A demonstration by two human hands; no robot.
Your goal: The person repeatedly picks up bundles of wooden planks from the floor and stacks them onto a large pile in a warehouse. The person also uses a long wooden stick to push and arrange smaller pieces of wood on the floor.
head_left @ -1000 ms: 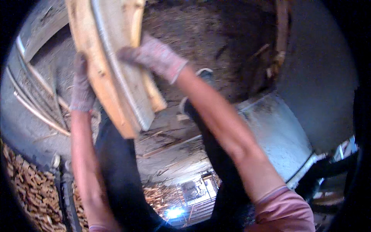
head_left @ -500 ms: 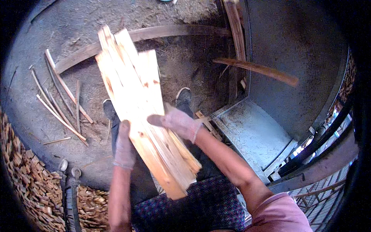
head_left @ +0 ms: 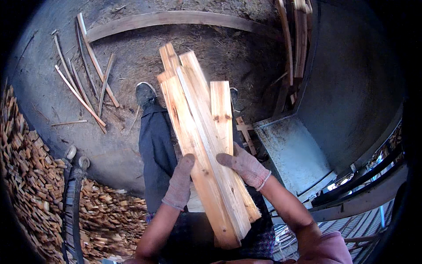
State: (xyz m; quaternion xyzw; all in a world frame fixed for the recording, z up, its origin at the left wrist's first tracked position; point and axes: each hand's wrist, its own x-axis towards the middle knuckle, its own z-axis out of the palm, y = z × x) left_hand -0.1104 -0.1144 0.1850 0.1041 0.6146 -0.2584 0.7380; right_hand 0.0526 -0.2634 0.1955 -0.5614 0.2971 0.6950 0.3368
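Note:
A bundle of pale wooden boards (head_left: 198, 145) lies slantwise over my lap, its uneven far ends fanned out. My left hand (head_left: 179, 181), in a pale knit glove with a darkened thumb, grips the bundle's left edge. On the opposite edge, my right hand (head_left: 246, 166) wears a similar glove and presses its thumb onto the top boards. Both hands' fingers curl beneath the wood, mostly hidden. A shorter board with knots (head_left: 221, 110) sits at the right side of the bundle.
Thin wood strips (head_left: 81, 79) litter the floor at left. A long plank (head_left: 176, 18) crosses the far floor. Stacked wood pieces (head_left: 35, 176) fill the lower left. At right stand a metal ledge (head_left: 292, 147), a dark metal panel (head_left: 351, 88) and upright boards (head_left: 300, 39).
The bundle and both hands have shifted right and nearer in the view, which has itself moved. A loose strip that slanted over the metal panel now stands by the upright boards.

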